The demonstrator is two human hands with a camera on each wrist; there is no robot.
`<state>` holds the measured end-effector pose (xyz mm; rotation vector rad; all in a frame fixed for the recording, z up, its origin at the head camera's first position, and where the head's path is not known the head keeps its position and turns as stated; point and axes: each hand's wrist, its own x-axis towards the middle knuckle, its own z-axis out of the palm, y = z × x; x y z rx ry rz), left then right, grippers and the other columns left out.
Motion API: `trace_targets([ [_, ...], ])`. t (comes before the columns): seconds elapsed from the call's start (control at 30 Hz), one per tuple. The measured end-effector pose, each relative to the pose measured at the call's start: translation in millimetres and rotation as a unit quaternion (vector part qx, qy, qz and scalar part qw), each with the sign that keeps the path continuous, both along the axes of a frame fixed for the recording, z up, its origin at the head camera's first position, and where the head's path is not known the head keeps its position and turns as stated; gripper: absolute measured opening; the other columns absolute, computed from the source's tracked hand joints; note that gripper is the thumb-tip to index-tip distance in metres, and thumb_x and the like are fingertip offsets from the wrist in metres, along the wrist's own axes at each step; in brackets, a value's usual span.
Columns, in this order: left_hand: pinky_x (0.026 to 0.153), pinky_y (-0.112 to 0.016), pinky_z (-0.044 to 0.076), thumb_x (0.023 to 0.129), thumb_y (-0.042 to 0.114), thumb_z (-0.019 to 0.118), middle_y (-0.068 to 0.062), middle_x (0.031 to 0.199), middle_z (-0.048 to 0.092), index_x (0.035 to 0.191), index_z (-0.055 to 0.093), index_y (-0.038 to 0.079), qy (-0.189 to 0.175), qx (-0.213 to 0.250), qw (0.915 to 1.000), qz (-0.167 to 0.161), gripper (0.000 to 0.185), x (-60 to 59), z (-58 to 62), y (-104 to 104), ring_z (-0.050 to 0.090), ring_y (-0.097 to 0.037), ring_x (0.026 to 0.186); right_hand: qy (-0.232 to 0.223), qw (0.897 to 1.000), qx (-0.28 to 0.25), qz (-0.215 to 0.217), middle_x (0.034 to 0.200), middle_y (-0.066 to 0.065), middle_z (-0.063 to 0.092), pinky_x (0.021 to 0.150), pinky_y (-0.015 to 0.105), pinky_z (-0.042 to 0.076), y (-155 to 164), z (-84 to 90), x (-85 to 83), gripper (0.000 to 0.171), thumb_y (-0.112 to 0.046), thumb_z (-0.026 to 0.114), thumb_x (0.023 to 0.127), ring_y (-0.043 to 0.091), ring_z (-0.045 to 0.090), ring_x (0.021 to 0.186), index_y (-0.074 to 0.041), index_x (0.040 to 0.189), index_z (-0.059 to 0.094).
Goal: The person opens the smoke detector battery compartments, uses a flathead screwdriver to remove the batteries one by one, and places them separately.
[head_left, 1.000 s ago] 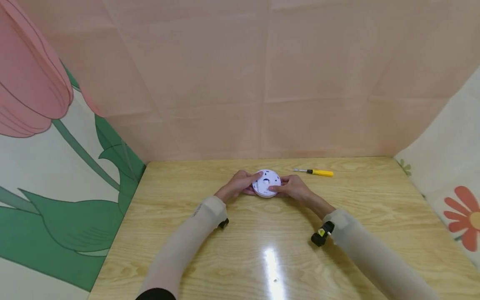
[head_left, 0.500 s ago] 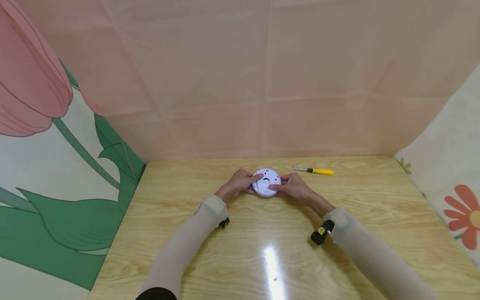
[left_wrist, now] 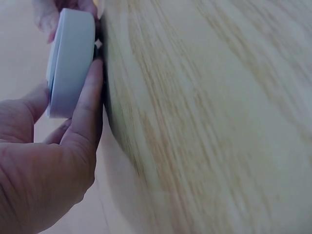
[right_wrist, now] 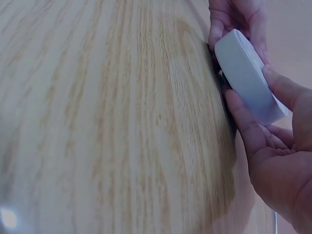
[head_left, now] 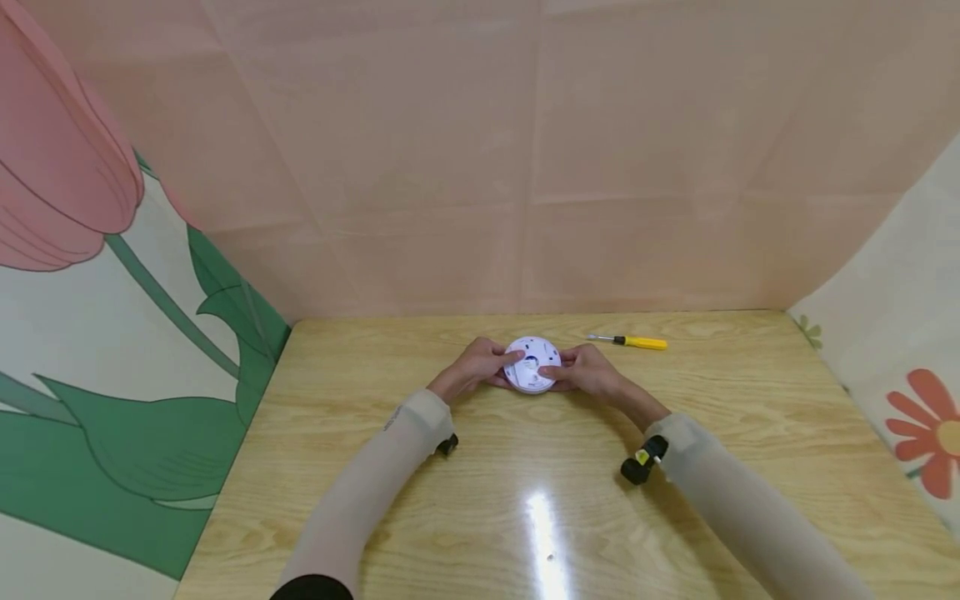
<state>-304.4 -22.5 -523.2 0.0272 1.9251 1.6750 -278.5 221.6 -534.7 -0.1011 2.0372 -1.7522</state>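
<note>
A round white device (head_left: 533,383), like a smoke detector seen from its back, is held between both hands near the table's far edge. Small dark slots and a central opening mark its upward face. My left hand (head_left: 477,365) grips the left side, thumb on the face and fingers beneath. On the opposite side my right hand (head_left: 592,371) grips it the same way, its thumb lying over the lower right of the face. The left wrist view shows the thick smooth side wall of the device (left_wrist: 73,63) close over the table; its underside is hidden.
A screwdriver (head_left: 641,342) with a yellow handle lies on the wooden table (head_left: 480,500), to the right of the device and behind the right hand. A plain pinkish backdrop (head_left: 450,208) rises at the back edge. Flower-printed sheets (head_left: 150,450) flank the sides.
The left thumb has slid slightly down the face and the right thumb slightly up. The face's markings appear turned a little. The screwdriver has stayed put.
</note>
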Motion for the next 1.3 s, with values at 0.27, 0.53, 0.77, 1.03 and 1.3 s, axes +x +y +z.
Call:
trace_targets([
  [0.27,0.071,-0.028,0.065,0.103,0.022,0.072,-0.007,0.085,0.072,0.113,0.075,-0.006,-0.004,-0.002,1.0,-0.005,0.03,-1.5,-1.1,-3.0,0.072,-0.015,0.07,-0.007,1.0,-0.021,0.003,0.114,0.023,0.077,0.087,0.039,0.064,1.4,-0.7,-1.4,0.047,-0.009,0.071,0.102,0.024,0.079,0.096,0.019,0.138,0.057],
  [0.53,0.074,-0.03,0.065,0.103,0.025,0.073,-0.009,0.09,0.076,0.117,0.076,-0.004,-0.009,0.006,0.9999,-0.008,0.033,-1.1,-1.1,-5.9,0.074,-0.016,0.074,-0.005,1.0,-0.029,0.003,0.111,0.021,0.078,0.088,0.039,0.064,0.4,-1.5,-0.2,0.047,-0.01,0.069,0.104,0.022,0.079,0.095,0.02,0.138,0.056],
  [0.77,0.075,-0.03,0.066,0.101,0.022,0.075,-0.009,0.089,0.075,0.118,0.075,-0.006,-0.017,0.011,0.9998,-0.008,0.033,-2.0,-0.1,-6.0,0.074,-0.016,0.072,-0.004,1.0,-0.02,0.006,0.114,0.023,0.077,0.087,0.038,0.064,1.2,0.1,0.1,0.046,-0.011,0.069,0.104,0.023,0.079,0.096,0.018,0.138,0.057],
  [1.03,0.075,-0.031,0.066,0.1,0.022,0.076,-0.01,0.091,0.076,0.116,0.075,-0.005,-0.017,0.015,0.9997,0.0,0.031,-1.9,-2.7,-6.0,0.074,-0.016,0.073,0.0,1.0,-0.02,-0.007,0.114,0.024,0.077,0.087,0.038,0.064,-0.6,-1.1,0.5,0.046,-0.012,0.07,0.104,0.021,0.079,0.093,0.018,0.137,0.058],
  [1.3,0.082,-0.032,0.065,0.103,0.025,0.073,-0.014,0.1,0.078,0.128,0.071,-0.005,-0.006,0.025,0.9997,-0.004,0.038,3.6,-0.6,-4.4,0.075,-0.016,0.079,0.002,0.999,-0.003,-0.045,0.117,0.026,0.076,0.083,0.037,0.065,-0.8,-4.3,0.1,0.046,-0.015,0.074,0.102,0.021,0.08,0.087,0.014,0.136,0.063],
])
